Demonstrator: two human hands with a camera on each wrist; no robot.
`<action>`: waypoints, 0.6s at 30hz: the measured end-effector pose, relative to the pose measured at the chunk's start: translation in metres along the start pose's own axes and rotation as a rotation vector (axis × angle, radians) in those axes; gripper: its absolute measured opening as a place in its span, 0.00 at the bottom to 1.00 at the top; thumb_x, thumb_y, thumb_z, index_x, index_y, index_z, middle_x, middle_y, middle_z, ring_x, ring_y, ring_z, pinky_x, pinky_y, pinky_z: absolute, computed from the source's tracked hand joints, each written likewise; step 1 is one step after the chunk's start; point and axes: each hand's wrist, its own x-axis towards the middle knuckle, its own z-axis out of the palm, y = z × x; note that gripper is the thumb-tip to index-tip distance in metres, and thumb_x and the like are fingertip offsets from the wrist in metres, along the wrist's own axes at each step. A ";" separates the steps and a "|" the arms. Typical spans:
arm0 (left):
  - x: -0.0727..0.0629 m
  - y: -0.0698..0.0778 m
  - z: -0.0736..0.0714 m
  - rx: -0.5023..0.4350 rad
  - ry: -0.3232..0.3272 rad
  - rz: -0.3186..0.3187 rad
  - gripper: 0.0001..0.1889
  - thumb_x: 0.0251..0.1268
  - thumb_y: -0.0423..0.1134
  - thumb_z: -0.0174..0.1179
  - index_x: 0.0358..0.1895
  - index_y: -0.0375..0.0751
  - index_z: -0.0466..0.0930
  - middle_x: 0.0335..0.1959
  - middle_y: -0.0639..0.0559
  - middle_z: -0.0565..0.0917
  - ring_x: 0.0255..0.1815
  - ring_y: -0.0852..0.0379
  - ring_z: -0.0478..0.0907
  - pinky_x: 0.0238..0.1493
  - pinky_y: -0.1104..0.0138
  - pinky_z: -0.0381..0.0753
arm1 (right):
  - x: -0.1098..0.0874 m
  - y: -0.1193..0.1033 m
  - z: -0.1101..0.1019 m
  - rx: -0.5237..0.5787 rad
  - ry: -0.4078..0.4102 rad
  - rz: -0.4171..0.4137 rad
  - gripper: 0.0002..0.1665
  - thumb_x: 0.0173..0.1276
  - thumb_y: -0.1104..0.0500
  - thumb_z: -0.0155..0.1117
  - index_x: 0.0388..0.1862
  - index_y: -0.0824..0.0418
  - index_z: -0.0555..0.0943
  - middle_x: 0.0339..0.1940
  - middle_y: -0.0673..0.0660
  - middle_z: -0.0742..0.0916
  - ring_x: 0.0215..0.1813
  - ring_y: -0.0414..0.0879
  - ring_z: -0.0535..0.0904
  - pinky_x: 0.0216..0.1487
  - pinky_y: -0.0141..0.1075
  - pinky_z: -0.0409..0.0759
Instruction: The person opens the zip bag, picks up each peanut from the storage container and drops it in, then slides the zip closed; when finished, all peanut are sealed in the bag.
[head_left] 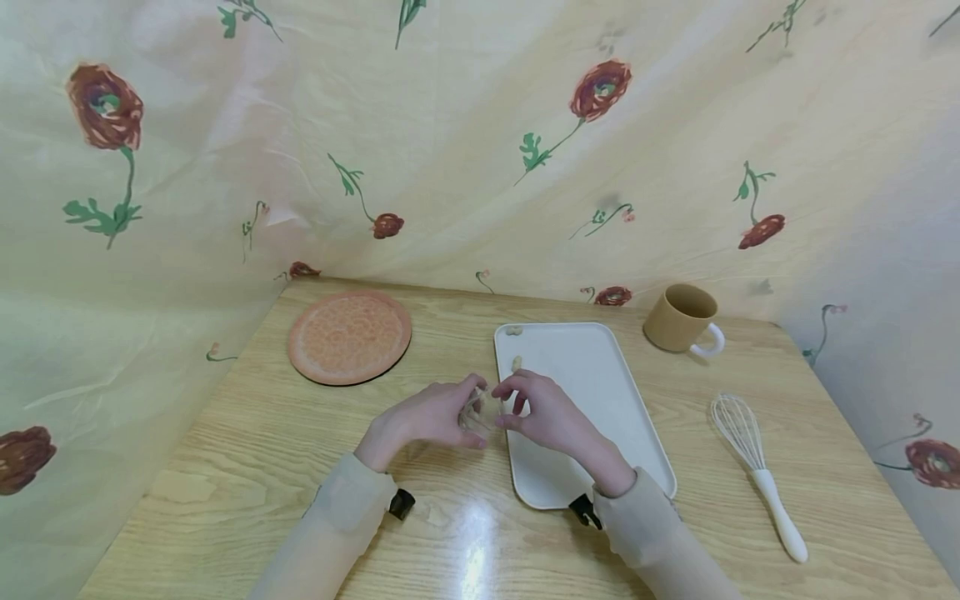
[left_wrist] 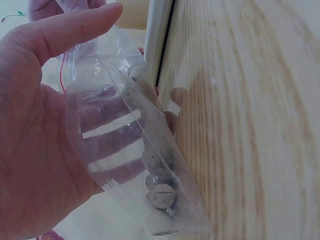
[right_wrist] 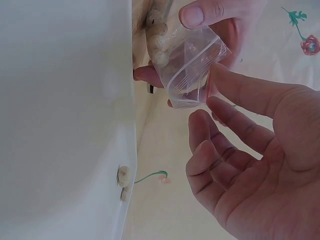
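Observation:
My left hand (head_left: 438, 414) holds a clear zip bag (left_wrist: 107, 125) upright, thumb on one side and fingers behind it. Several peanuts in their shells (left_wrist: 162, 195) lie low inside the bag. Its zip mouth with a red line (right_wrist: 207, 85) faces my right hand (head_left: 551, 414). The right thumb and forefinger pinch at that mouth edge, while the other fingers (right_wrist: 200, 160) stay curled off the bag. Two peanuts (head_left: 517, 363) lie along the left side of the white tray (head_left: 592, 367), beneath and beyond the right hand.
A round pinkish-orange mat (head_left: 350, 337) lies at the back left. At the back right stands a tan mug (head_left: 678, 318) with a white handle. A whisk (head_left: 759, 475) with a white grip lies right of the tray. Flowered cloth (head_left: 450, 150) hangs behind the wooden table (head_left: 247, 500).

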 end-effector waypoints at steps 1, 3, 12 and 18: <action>0.000 0.000 0.000 -0.002 -0.001 -0.001 0.42 0.55 0.54 0.73 0.69 0.46 0.62 0.49 0.52 0.81 0.45 0.58 0.79 0.48 0.61 0.76 | 0.000 0.000 0.000 -0.001 0.000 0.001 0.17 0.57 0.67 0.76 0.45 0.68 0.83 0.42 0.60 0.84 0.34 0.48 0.80 0.36 0.34 0.76; 0.000 0.000 0.000 -0.006 -0.005 -0.004 0.42 0.55 0.54 0.73 0.70 0.47 0.62 0.50 0.52 0.81 0.45 0.58 0.78 0.48 0.61 0.76 | 0.000 0.000 0.000 -0.002 -0.001 0.003 0.17 0.57 0.67 0.76 0.45 0.68 0.83 0.42 0.60 0.84 0.34 0.48 0.80 0.36 0.34 0.76; 0.000 0.002 -0.001 -0.020 -0.010 -0.001 0.41 0.56 0.54 0.73 0.69 0.46 0.62 0.49 0.53 0.81 0.44 0.58 0.78 0.48 0.61 0.76 | -0.001 -0.002 -0.002 -0.002 -0.007 -0.003 0.17 0.58 0.68 0.76 0.46 0.69 0.83 0.42 0.61 0.85 0.34 0.48 0.80 0.36 0.33 0.76; 0.000 0.001 -0.001 -0.019 -0.011 -0.006 0.42 0.56 0.54 0.73 0.70 0.45 0.62 0.50 0.52 0.81 0.45 0.58 0.78 0.48 0.61 0.76 | -0.001 -0.001 -0.004 0.002 0.012 -0.020 0.16 0.58 0.68 0.76 0.45 0.70 0.83 0.42 0.62 0.85 0.33 0.44 0.79 0.35 0.34 0.77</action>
